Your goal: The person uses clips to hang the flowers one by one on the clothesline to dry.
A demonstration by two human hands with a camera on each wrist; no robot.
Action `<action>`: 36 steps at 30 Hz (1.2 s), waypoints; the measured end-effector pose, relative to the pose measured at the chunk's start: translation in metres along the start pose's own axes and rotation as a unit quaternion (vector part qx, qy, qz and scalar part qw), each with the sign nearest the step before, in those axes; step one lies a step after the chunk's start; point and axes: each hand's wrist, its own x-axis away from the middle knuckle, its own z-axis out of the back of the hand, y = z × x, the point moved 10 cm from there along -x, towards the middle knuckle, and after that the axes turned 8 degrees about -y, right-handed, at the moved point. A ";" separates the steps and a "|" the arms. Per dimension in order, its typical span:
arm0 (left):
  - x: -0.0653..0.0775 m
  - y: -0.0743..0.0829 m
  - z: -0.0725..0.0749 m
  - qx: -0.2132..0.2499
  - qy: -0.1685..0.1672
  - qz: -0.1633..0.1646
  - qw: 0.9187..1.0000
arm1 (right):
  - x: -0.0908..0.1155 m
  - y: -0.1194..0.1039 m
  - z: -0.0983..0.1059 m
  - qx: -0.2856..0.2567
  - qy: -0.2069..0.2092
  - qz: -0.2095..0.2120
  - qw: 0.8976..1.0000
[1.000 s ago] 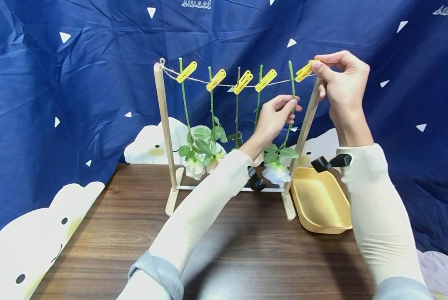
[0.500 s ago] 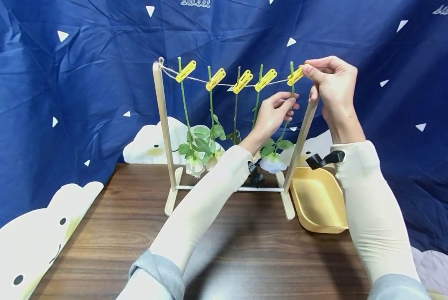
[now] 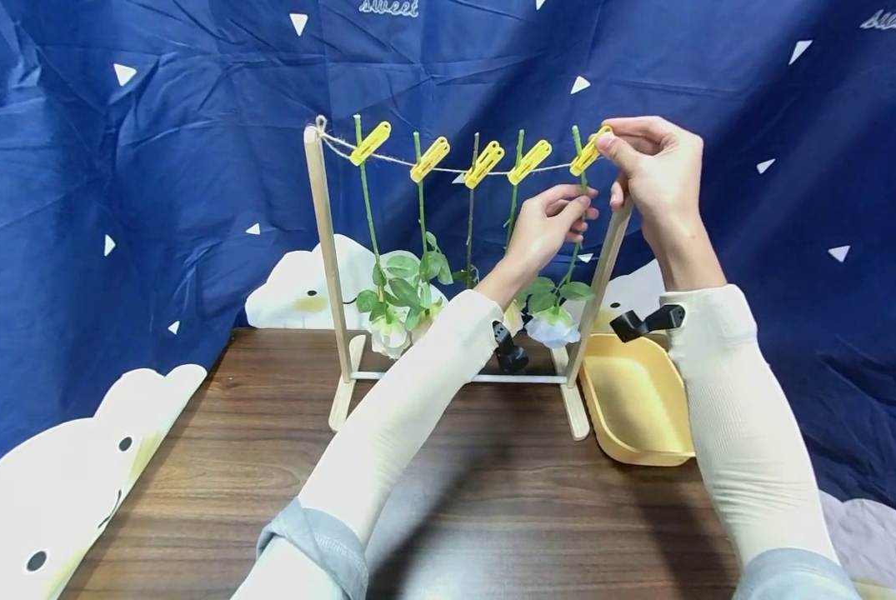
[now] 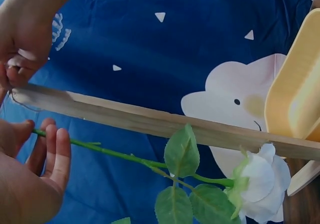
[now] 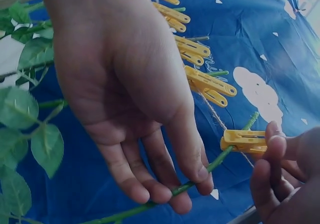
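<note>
My left hand (image 3: 543,236) pinches the green stem of an upside-down artificial rose (image 3: 553,327) between thumb and fingers, just below the string (image 3: 446,169). With thumb and forefinger, my right hand (image 3: 661,175) grips the tail end of a yellow clothespin (image 3: 587,153). In the right wrist view, that clothespin (image 5: 242,141) sits across the stem (image 5: 220,159) at the string. The pale bloom (image 4: 260,184) and its leaves hang down beside the wooden post in the left wrist view.
Several more stems hang from the string, each with a yellow clothespin (image 3: 528,162). A wooden frame (image 3: 325,225) carries the string between two posts. Right of it stands a yellow plastic basin (image 3: 643,457) on the brown table (image 3: 267,467). My left forearm hides some blooms.
My right hand has moved left and slightly down, bringing the clothespin onto the stem at the string. The rose swung a little; my left hand stays nearly in place on the stem.
</note>
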 end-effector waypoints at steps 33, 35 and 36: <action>0.077 0.054 0.046 -0.308 -0.111 -0.055 0.943 | 0.061 -0.020 0.031 0.003 0.103 0.149 0.983; 0.088 0.055 0.064 -0.311 -0.097 -0.060 0.943 | 0.066 -0.013 0.040 0.009 0.101 0.144 0.984; 0.093 0.056 0.073 -0.313 -0.090 -0.062 0.943 | 0.068 -0.008 0.044 0.013 0.100 0.141 0.985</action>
